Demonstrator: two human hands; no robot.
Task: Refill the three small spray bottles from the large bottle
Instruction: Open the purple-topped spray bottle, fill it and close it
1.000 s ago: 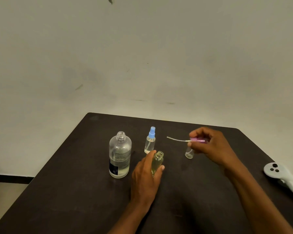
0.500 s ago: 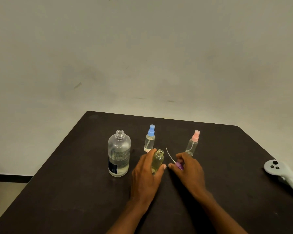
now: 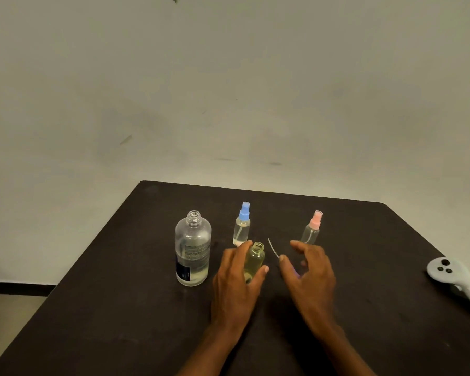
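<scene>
The large clear bottle (image 3: 193,248) stands uncapped at the left, partly full. Behind my hands stand a blue-capped spray bottle (image 3: 242,226) and a pink-capped spray bottle (image 3: 312,229). My left hand (image 3: 236,283) grips the third small bottle (image 3: 254,260), which is open at the top and holds yellowish liquid. Just to its right, my right hand (image 3: 310,270) hovers with its fingers spread. A purple spray head lies mostly hidden under it, and its thin dip tube (image 3: 273,248) pokes out towards the back left.
Everything sits on a dark table (image 3: 120,308) against a pale wall. A white hand controller (image 3: 456,278) lies near the table's right edge.
My right hand brought the purple spray head from near the pink-capped bottle down beside the open bottle, then spread its fingers. My left hand kept its hold on the open bottle.
</scene>
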